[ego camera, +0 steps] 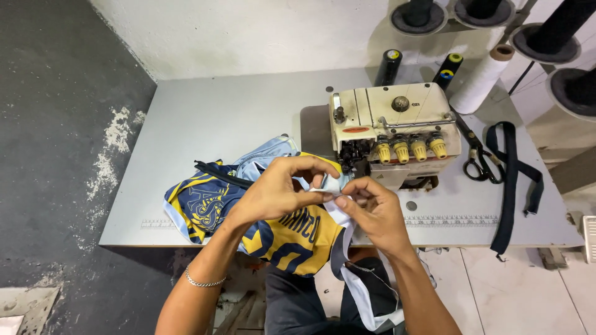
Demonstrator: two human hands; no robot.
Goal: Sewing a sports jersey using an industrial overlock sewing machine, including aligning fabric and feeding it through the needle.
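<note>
Left hand (pixel 279 189) and right hand (pixel 372 211) are meeting, both pinching 1 white fabric piece (pixel 338 214) before the overlock machine (pixel 394 133).

The left hand (pixel 276 189) and right hand (pixel 372 211) cover the pinched part of the white fabric (pixel 360 291); the grip point itself is not visible. The fabric's lower end is cut off by the bottom edge. The needle area of the sewing machine (pixel 394 133) is too dark to resolve. Thread cones (pixel 559 31) are cropped at the top edge. The yellow garment (pixel 298 239) is partly hidden beneath the left forearm.
</note>
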